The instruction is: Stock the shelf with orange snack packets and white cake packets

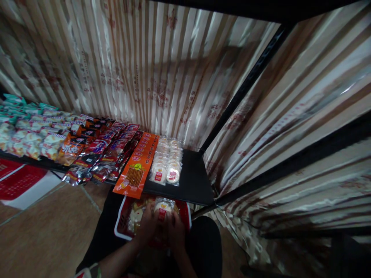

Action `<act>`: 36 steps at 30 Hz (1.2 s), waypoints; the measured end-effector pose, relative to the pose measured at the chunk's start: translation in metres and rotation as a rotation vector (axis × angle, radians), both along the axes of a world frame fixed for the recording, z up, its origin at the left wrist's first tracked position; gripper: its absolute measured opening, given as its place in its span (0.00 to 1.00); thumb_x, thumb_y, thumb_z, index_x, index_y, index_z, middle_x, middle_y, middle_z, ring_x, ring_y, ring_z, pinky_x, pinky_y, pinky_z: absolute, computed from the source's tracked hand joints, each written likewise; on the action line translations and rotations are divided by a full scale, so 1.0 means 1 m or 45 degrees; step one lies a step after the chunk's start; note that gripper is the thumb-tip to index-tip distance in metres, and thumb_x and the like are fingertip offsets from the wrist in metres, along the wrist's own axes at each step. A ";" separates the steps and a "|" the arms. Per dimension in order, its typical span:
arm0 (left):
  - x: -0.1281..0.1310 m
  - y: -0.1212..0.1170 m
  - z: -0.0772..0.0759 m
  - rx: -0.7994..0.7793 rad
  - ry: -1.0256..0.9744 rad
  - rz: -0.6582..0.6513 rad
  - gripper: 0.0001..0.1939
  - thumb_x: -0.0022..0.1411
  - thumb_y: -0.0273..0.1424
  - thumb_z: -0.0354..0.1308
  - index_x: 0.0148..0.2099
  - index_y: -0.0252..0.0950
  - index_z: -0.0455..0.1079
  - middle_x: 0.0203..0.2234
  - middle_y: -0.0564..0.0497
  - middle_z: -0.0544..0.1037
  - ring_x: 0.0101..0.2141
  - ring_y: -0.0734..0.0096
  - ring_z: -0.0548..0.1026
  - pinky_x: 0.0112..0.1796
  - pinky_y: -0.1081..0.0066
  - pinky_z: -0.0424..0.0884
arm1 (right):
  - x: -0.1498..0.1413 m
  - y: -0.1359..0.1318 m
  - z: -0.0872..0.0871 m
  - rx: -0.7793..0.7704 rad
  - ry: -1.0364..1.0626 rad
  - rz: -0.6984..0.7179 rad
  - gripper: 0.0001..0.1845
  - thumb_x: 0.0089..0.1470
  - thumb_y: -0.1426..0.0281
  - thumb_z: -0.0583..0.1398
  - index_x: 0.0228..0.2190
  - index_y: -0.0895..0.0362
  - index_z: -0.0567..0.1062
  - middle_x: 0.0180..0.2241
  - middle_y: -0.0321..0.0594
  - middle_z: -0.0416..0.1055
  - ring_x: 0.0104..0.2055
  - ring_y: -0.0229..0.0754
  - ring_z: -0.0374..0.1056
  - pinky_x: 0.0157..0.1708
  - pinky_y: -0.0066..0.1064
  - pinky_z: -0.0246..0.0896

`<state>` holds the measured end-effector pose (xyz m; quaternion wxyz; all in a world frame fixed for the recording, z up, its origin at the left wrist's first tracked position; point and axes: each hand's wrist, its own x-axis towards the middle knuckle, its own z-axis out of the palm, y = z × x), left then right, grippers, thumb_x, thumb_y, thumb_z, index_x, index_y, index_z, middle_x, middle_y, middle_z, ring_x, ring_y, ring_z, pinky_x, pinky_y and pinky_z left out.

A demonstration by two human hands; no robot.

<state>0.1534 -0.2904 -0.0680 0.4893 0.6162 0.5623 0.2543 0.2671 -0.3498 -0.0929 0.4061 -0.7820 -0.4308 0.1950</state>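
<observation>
My left hand (147,224) and my right hand (176,228) are closed on the two sides of a clear packet of round white crackers (164,205) with a red label. They hold it over a red basket with a white rim (118,227), which rests at my lap. More wrapped snacks (135,217) lie inside the basket, partly hidden by my left hand. Just beyond, two rows of matching cracker packets (166,164) lie on a black shelf (193,175). Beside them is a long orange snack bag (135,170), its lower end jutting past the shelf edge.
Dark red packets (116,144), orange-and-black bags (72,148), white packets (31,137) and green packets (17,106) fill the shelf leftward. A striped curtain (145,69) hangs behind. Black metal posts (246,88) frame the right. A red-and-white box (26,183) sits on the floor at left.
</observation>
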 end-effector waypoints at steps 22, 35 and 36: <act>0.037 0.032 0.035 0.471 0.276 -0.145 0.20 0.59 0.27 0.44 0.54 0.35 0.64 0.44 0.46 0.70 0.47 0.66 0.66 0.51 0.72 0.59 | 0.043 0.042 0.054 0.147 0.057 -0.034 0.23 0.54 0.56 0.49 0.40 0.60 0.71 0.37 0.48 0.74 0.34 0.42 0.71 0.35 0.30 0.65; 0.054 0.053 0.048 0.368 0.175 -0.152 0.25 0.55 0.22 0.46 0.56 0.31 0.60 0.54 0.44 0.66 0.55 0.66 0.61 0.56 0.68 0.56 | 0.058 0.064 0.061 0.064 -0.044 -0.085 0.23 0.52 0.57 0.49 0.40 0.59 0.71 0.35 0.46 0.74 0.32 0.43 0.70 0.34 0.31 0.63; 0.054 0.054 0.047 0.367 0.167 -0.151 0.25 0.55 0.21 0.47 0.56 0.31 0.60 0.54 0.43 0.66 0.55 0.66 0.61 0.56 0.68 0.56 | 0.059 0.066 0.062 0.056 -0.034 -0.081 0.23 0.52 0.57 0.49 0.40 0.59 0.71 0.35 0.46 0.74 0.32 0.44 0.70 0.33 0.31 0.63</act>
